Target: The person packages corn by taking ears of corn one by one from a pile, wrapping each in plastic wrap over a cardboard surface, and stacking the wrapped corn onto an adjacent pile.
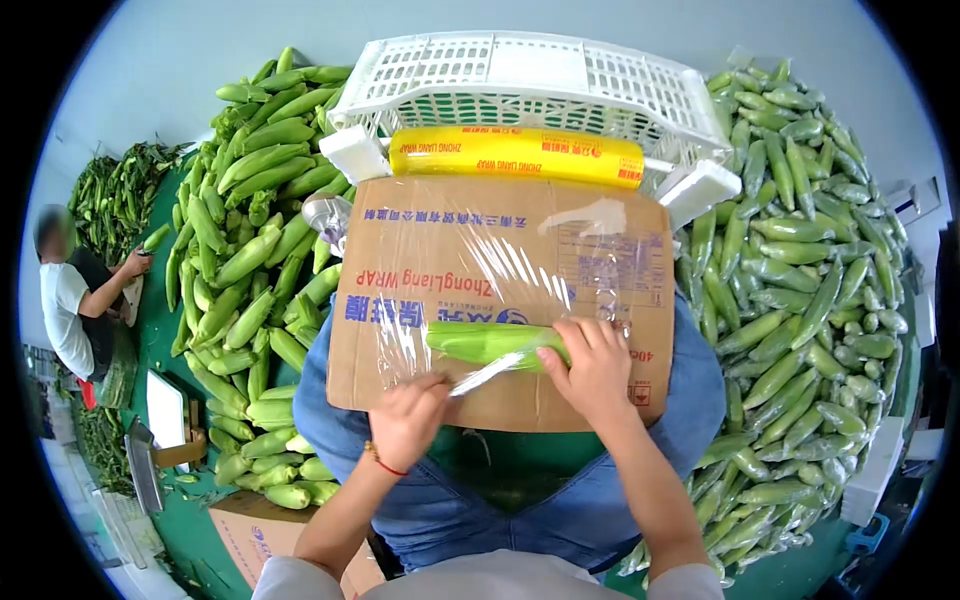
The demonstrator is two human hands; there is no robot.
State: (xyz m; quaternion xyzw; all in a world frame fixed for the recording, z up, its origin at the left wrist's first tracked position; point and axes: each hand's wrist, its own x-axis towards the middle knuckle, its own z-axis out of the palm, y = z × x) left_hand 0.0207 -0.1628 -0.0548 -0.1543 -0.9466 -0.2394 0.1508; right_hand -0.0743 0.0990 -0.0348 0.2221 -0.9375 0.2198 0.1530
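Observation:
An ear of corn in its green husk [475,342] lies crosswise on a flat cardboard box [400,250] over my lap. My right hand [592,368] is closed around the ear's right end. Clear plastic film [500,258] stretches over the box from the yellow wrap roll [515,155], and part of it lies across the ear. At the ear's lower left, my left hand [408,415] pinches a gathered edge of that film. A red string bracelet circles the left wrist.
Unwrapped corn [250,250] is piled on the left, film-wrapped ears [790,300] on the right. A white plastic crate [530,75] stands behind the roll. Another person [75,310] sits far left, holding an ear. A cardboard box [255,535] lies lower left.

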